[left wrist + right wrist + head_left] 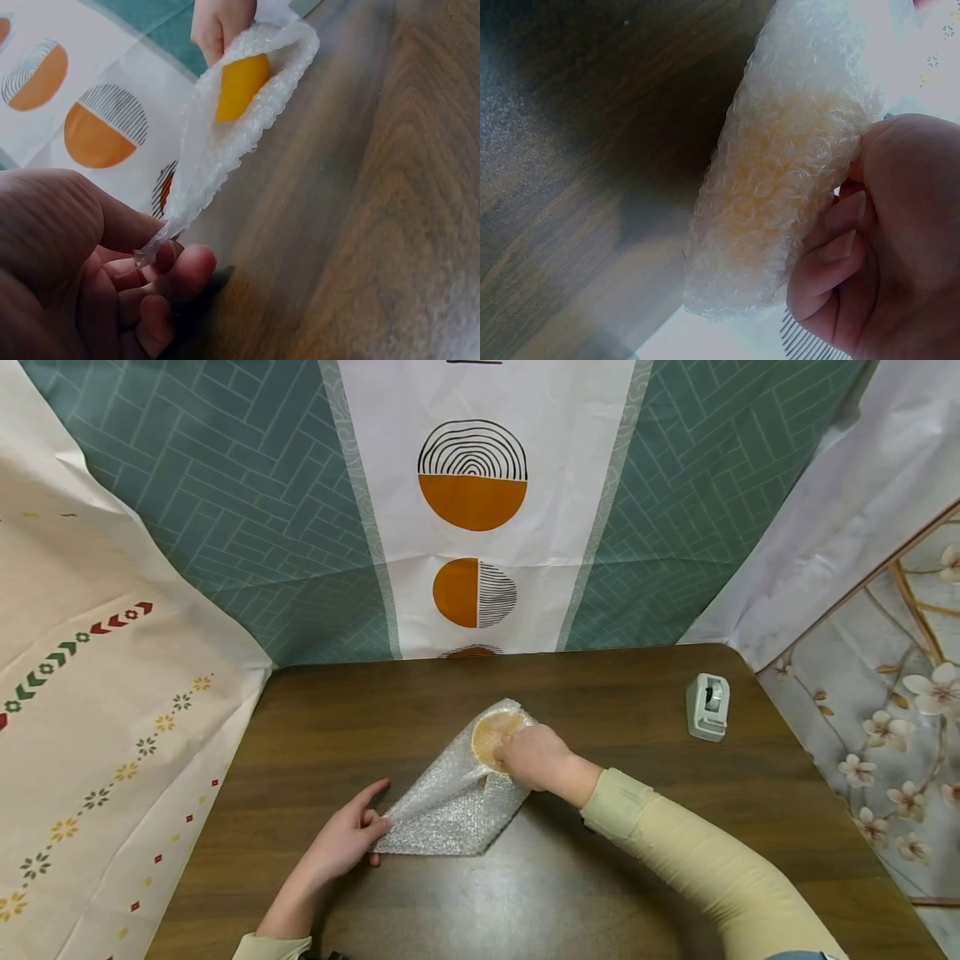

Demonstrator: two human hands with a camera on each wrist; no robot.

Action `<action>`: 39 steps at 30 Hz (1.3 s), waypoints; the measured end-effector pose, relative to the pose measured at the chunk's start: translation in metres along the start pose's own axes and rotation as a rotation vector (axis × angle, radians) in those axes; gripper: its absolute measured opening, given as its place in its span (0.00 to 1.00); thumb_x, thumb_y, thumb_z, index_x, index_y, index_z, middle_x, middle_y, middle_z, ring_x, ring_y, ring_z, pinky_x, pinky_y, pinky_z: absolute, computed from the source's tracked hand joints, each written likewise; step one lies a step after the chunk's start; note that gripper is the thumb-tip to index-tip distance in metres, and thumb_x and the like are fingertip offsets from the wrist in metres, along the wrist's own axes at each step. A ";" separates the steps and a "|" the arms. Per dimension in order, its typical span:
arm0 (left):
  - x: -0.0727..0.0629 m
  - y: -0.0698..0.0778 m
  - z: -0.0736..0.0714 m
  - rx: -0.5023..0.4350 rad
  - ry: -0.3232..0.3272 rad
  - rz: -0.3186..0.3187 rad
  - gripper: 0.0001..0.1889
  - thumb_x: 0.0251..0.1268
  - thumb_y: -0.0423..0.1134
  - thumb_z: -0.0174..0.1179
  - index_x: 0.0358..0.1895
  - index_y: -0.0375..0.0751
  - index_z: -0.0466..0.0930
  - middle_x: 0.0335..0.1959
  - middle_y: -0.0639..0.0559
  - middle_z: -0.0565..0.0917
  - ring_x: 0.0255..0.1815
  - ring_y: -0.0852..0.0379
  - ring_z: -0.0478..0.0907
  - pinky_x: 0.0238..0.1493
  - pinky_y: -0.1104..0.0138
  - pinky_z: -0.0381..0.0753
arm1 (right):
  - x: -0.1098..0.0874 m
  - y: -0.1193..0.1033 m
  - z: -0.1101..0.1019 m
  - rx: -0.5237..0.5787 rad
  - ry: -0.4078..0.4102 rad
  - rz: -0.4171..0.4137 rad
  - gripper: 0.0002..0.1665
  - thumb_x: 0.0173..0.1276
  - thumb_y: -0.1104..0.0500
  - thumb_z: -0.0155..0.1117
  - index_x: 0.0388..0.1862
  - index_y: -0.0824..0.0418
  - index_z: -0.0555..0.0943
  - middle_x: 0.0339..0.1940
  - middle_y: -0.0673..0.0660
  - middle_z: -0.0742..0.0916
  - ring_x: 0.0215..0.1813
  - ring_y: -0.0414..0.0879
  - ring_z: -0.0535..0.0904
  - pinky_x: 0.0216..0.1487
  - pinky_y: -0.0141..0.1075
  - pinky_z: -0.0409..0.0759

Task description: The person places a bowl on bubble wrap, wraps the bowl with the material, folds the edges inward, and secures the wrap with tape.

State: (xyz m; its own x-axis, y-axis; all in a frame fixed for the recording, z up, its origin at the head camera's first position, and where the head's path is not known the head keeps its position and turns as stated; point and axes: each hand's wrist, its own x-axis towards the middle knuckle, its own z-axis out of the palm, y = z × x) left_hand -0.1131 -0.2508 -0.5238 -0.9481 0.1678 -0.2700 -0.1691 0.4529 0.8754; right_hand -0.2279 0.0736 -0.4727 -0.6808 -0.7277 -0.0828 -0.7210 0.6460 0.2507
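A sheet of clear bubble wrap [450,818] is folded over a yellow round-rimmed object [244,86], whose exact kind the wrap hides. The object's bare yellow side shows through the open fold in the left wrist view. My left hand [345,843] pinches the near left corner of the wrap between thumb and fingers, the index finger stretched out in the head view. At the far end, my right hand [536,757] grips the wrap at the yellow object, with fingers curled in. The wrapped bundle [772,180] fills the middle of the right wrist view.
A brown wooden table [615,877] lies under the work. Toward its back right corner stands a pale tape dispenser [707,707]. Patterned cloths hang around the sides, including a teal and white one [480,543] behind the table.
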 end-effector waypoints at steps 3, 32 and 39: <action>-0.001 -0.002 -0.002 -0.007 -0.003 0.004 0.37 0.79 0.30 0.59 0.85 0.36 0.54 0.25 0.48 0.80 0.19 0.47 0.82 0.26 0.65 0.79 | 0.001 0.000 0.000 0.000 -0.015 0.001 0.09 0.75 0.58 0.65 0.32 0.49 0.81 0.35 0.51 0.86 0.33 0.50 0.86 0.30 0.48 0.86; 0.000 0.005 -0.009 -0.511 0.031 0.219 0.08 0.80 0.29 0.54 0.45 0.28 0.83 0.34 0.53 0.86 0.30 0.57 0.82 0.35 0.61 0.85 | 0.009 0.009 -0.008 0.127 -0.099 0.017 0.15 0.81 0.58 0.59 0.30 0.52 0.83 0.27 0.54 0.87 0.34 0.53 0.87 0.33 0.53 0.87; 0.006 0.010 -0.006 -0.596 -0.002 0.390 0.13 0.78 0.23 0.48 0.46 0.35 0.84 0.38 0.56 0.88 0.37 0.60 0.83 0.43 0.64 0.85 | 0.008 0.009 -0.009 0.155 -0.090 0.020 0.16 0.80 0.59 0.59 0.27 0.52 0.81 0.26 0.54 0.87 0.35 0.54 0.88 0.33 0.54 0.87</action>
State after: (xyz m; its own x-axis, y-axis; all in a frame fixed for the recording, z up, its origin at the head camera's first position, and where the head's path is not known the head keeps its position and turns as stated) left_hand -0.1216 -0.2503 -0.5144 -0.9692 0.2216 0.1071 0.0632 -0.1967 0.9784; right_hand -0.2391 0.0720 -0.4627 -0.6989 -0.6954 -0.1672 -0.7138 0.6930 0.1017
